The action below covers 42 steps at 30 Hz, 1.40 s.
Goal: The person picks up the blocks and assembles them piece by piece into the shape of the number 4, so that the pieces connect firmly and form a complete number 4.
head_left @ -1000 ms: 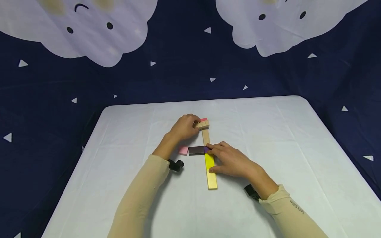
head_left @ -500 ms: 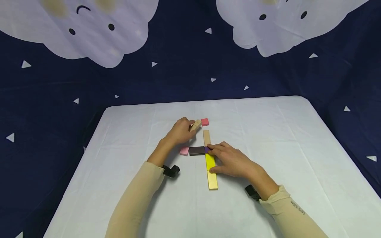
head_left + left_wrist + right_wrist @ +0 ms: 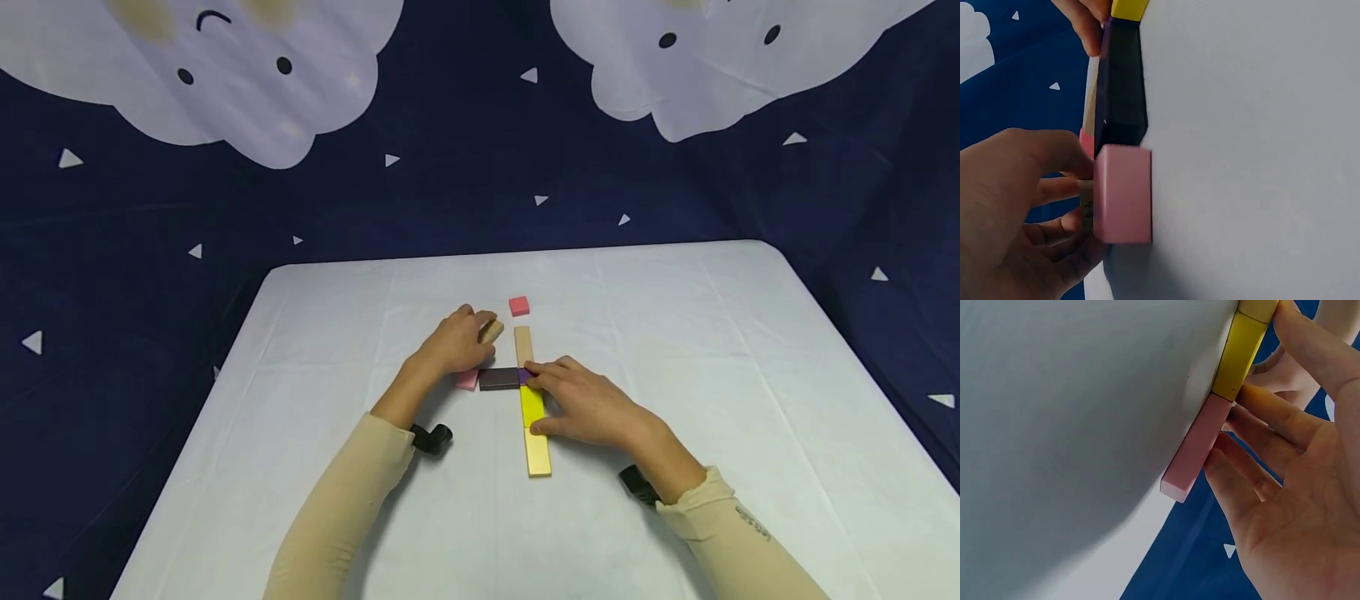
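Note:
My left hand (image 3: pixel 450 343) pinches a small natural-wood block (image 3: pixel 491 332) just behind the left pink block (image 3: pixel 467 381). In the left wrist view that pink block (image 3: pixel 1124 195) partly hides the wooden one. A dark block (image 3: pixel 498 379) joins the pink block to a purple block (image 3: pixel 524 377). From the purple one, a light wooden strip (image 3: pixel 522 343) runs away, and a yellow block (image 3: pixel 532 406) and a pale gold block (image 3: pixel 537 452) run toward me. My right hand (image 3: pixel 588 406) rests on this row with extended fingers. The right wrist view shows another pink block (image 3: pixel 1196 447) under its fingers.
A coral-pink block (image 3: pixel 519 306) lies alone beyond the wooden strip. Everything sits on a white-covered table (image 3: pixel 360 533) with a dark blue cloud-patterned cloth (image 3: pixel 465 200) hanging behind it.
My left hand has carried the wooden block from over the strip's far end back toward me and to the left, uncovering the coral-pink block. The right hand has stayed in place.

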### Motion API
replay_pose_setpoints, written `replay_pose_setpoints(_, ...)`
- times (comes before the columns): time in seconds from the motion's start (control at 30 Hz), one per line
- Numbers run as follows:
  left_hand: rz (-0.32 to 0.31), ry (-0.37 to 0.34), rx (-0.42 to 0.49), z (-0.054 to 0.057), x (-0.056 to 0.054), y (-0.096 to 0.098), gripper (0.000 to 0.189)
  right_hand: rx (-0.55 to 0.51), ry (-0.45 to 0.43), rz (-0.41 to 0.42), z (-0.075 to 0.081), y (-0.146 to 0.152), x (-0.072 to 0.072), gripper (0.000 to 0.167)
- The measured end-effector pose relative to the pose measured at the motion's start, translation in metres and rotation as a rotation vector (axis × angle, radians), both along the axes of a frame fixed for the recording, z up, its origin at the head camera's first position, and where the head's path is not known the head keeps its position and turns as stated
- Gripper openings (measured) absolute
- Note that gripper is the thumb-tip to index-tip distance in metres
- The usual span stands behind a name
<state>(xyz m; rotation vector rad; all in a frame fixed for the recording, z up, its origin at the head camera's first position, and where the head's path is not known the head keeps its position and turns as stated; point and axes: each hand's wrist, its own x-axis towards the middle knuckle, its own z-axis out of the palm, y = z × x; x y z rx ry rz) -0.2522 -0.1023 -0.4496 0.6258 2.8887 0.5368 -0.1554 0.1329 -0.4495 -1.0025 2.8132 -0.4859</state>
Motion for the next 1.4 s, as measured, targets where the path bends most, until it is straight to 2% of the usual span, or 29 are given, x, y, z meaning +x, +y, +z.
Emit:
replay_pose_setpoints(0.3,0.040,0.018,0.036,-0.0033,-0.0034,0.0022,0.049,-0.006,-0.001,0.004,-0.0009,0.0001,0.0009,0.069)
replay_pose_setpoints(0.53,0.115,-0.011,0.070,-0.0012,-0.0034,0.0002,0.050,-0.006,-0.007,0.005,0.0002,0.0003,0.0007,0.069)
replay_pose_setpoints(0.8,0.150,-0.037,0.076,0.0010,-0.0017,-0.0017,0.053,-0.005,-0.005,0.003,0.0017,0.0011,-0.0001,0.069)
replay_pose_setpoints(1.4,0.144,-0.077,0.068,0.0003,0.0034,-0.0071,0.056,-0.010,-0.023,0.005,0.0004,0.0018,-0.0001,0.069)
